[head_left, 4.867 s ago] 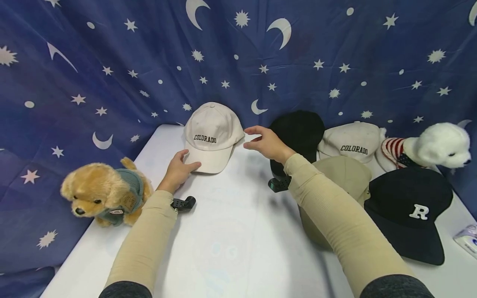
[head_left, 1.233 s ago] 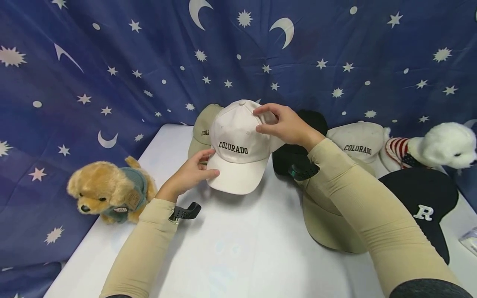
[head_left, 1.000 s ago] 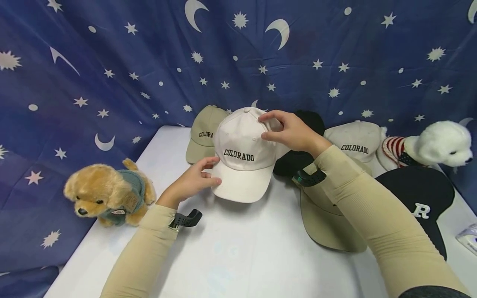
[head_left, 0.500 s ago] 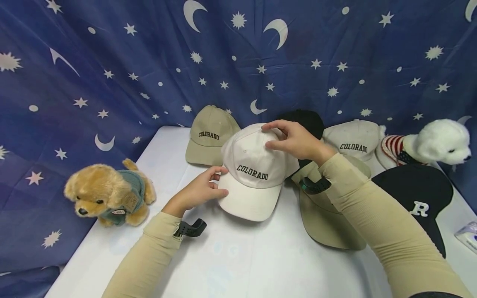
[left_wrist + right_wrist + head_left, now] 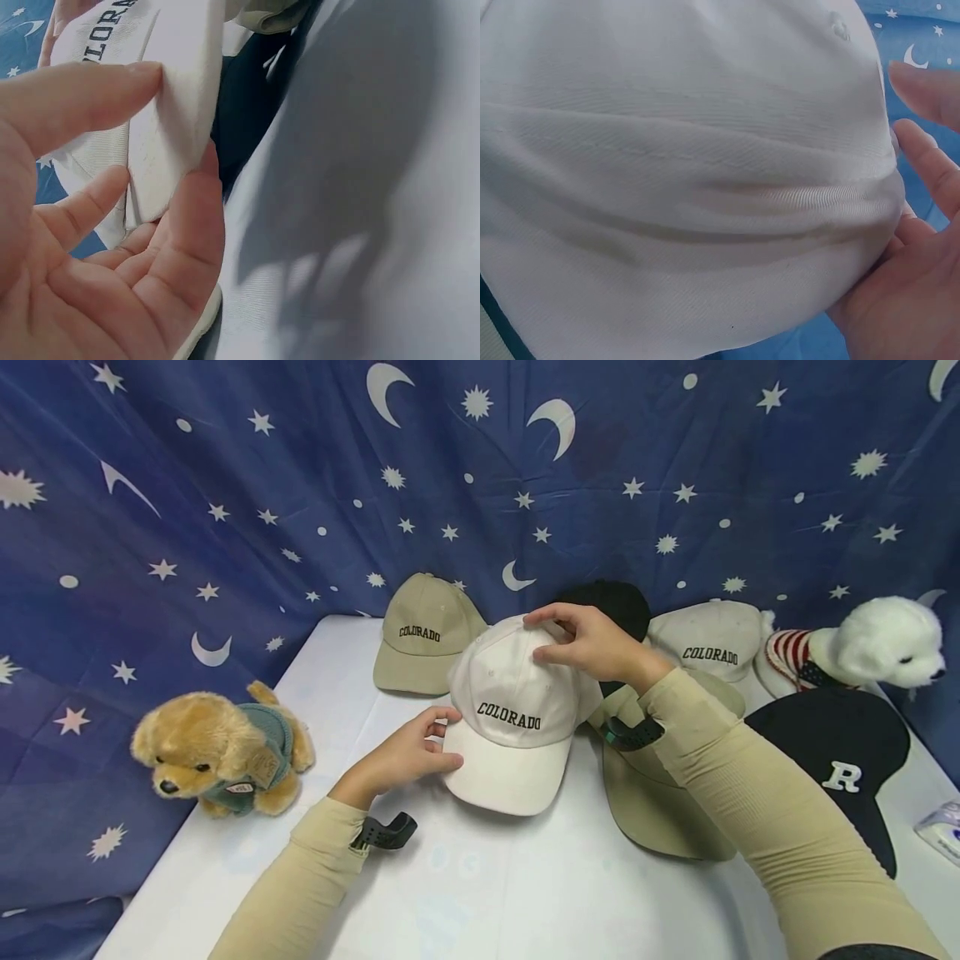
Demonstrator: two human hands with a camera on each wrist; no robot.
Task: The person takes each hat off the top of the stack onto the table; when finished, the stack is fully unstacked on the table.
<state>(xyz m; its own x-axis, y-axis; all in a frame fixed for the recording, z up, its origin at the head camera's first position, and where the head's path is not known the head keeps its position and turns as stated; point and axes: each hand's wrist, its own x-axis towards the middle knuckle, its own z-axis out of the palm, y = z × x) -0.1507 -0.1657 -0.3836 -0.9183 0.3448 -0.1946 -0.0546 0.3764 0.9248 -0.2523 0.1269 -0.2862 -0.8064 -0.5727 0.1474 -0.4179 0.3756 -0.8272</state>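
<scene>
A white baseball cap (image 5: 517,702) with dark COLORADO lettering is between both hands. My left hand (image 5: 405,752) pinches the side of its brim; in the left wrist view the thumb (image 5: 112,94) lies on top and fingers curl beneath. My right hand (image 5: 596,643) holds the crown at its upper right. In the right wrist view that hand (image 5: 915,277) is at the cap's edge, with some fingers hidden behind the cloth. A khaki COLORADO cap (image 5: 423,627) sits behind the white one, to the left. The white cap partly covers a black cap (image 5: 618,602) at the back.
On the right are another khaki cap (image 5: 667,810), partly under my right forearm, a pale COLORADO cap (image 5: 708,639), a black R cap (image 5: 840,752) and a white plush dog (image 5: 888,643). A tan plush dog (image 5: 225,752) sits left on the white table (image 5: 480,893).
Earlier the white cap was at the back left, covering the khaki cap. Both hands have brought it forward and right, uncovering the khaki cap. In the last half second it moved slightly lower.
</scene>
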